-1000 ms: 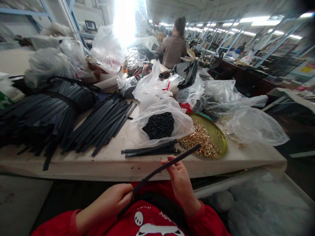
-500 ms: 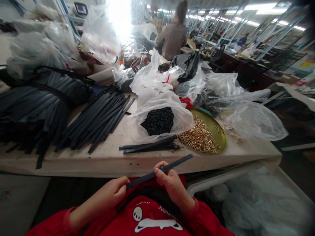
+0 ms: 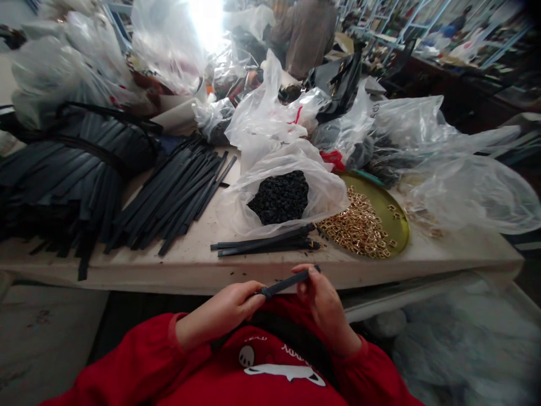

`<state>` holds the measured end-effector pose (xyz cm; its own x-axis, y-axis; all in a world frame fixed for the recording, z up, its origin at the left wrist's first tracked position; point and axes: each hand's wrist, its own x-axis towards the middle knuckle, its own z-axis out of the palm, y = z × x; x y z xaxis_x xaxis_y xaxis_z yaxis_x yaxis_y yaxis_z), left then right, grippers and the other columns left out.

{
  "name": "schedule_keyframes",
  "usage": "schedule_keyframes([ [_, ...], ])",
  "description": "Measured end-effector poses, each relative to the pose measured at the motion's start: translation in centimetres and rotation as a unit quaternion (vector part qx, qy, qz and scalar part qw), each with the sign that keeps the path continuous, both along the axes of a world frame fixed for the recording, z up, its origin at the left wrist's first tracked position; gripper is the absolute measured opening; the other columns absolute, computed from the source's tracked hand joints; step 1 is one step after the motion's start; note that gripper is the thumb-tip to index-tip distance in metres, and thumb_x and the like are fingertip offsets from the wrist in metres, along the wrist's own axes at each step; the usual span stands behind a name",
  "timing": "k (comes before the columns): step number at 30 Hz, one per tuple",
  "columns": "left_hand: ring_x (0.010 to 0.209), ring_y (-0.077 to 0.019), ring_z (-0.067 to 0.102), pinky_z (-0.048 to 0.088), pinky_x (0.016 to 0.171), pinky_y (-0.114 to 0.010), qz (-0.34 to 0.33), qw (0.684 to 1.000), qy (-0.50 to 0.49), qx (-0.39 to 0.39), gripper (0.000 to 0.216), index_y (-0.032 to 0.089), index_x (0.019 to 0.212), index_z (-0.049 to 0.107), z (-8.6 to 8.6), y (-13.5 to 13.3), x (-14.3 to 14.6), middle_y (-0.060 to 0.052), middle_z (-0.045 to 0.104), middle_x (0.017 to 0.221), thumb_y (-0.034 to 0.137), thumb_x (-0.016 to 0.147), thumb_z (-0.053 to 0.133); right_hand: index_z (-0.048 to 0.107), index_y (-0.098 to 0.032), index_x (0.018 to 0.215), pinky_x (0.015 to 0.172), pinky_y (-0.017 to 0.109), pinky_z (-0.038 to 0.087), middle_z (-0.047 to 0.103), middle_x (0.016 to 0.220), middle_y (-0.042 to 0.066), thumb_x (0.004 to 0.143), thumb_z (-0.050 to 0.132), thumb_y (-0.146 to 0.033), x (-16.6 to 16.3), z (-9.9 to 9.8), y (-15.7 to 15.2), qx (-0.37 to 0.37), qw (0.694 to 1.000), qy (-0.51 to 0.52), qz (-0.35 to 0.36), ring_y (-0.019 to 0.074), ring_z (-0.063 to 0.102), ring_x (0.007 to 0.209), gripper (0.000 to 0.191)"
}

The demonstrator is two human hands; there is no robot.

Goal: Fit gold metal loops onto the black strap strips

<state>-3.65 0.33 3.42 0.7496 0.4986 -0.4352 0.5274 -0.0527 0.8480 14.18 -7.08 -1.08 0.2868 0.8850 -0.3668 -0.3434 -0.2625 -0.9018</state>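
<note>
A flat black strap (image 3: 285, 283) slants up to the right in front of the table edge, held at both ends. My left hand (image 3: 240, 301) is closed on its lower part, where a small dark loop seems to sit round the strap. The fingers of my right hand (image 3: 316, 287) pinch the upper end. Just beyond, several finished-looking black straps (image 3: 264, 245) lie together on the table, some with gold buckles at their right ends. Behind them an open clear plastic bag (image 3: 236, 211) holds many small black loops (image 3: 281, 197). Beside it stands a round gold-coloured tray (image 3: 399, 225) of gold buckles (image 3: 363, 225).
Loose black straps (image 3: 177, 192) and a big tied bundle of them (image 3: 63, 180) cover the table's left side. Plastic bags (image 3: 262, 113) crowd the back. A person (image 3: 310, 39) is behind the table. A bin with clear plastic (image 3: 456, 327) stands at my right.
My left hand has slid up and right along the strap to near the loop. My right hand has shifted from the loop to the strap's upper end. The view has tilted down.
</note>
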Motion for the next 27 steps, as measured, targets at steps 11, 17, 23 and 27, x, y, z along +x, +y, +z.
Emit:
schedule_keyframes([
  [11,0.046,-0.0078,0.043,0.032,0.046,-0.02,0.022,0.997,0.012,-0.072,0.032,0.017,0.066,0.047,-0.9,-0.1,2.2,0.005,0.049,0.053,0.039,0.085,0.035,0.062,-0.017,0.082,0.044,0.021,0.032,0.049,0.053,-0.003,0.079,0.047,-0.053,0.1,-0.3,0.8,-0.029,0.998,-0.058,0.025,0.0086,0.042,0.046,0.038],
  [17,0.042,-0.0067,0.045,0.032,0.04,-0.018,0.029,0.982,-0.026,-0.183,0.033,0.017,0.073,0.046,-1.5,0.1,2.7,0.004,0.052,0.058,0.046,0.085,0.035,0.061,-0.017,0.082,0.042,0.019,0.03,0.048,0.05,-0.005,0.075,0.053,-0.05,-0.1,-0.6,0.8,-0.061,0.997,0.042,0.036,0.0068,0.04,0.043,0.035],
  [23,0.04,-0.0047,0.044,0.033,0.039,-0.017,0.071,0.952,-0.074,-0.29,0.036,0.015,0.083,0.047,-2.4,-0.5,2.6,0.002,0.055,0.062,0.049,0.084,0.036,0.064,-0.015,0.084,0.041,0.02,0.031,0.046,0.046,-0.005,0.076,0.05,-0.051,-0.1,-1.3,1.0,-0.079,0.989,0.125,0.027,0.0073,0.041,0.042,0.039],
  [27,0.04,-0.0046,0.045,0.032,0.037,-0.016,0.071,0.948,-0.078,-0.3,0.036,0.015,0.083,0.046,-2.7,-0.9,2.4,0.002,0.056,0.064,0.05,0.083,0.039,0.065,-0.015,0.088,0.041,0.02,0.029,0.044,0.047,-0.004,0.077,0.049,-0.051,-0.2,-1.4,0.8,-0.083,0.991,0.098,0.034,0.0074,0.039,0.042,0.041],
])
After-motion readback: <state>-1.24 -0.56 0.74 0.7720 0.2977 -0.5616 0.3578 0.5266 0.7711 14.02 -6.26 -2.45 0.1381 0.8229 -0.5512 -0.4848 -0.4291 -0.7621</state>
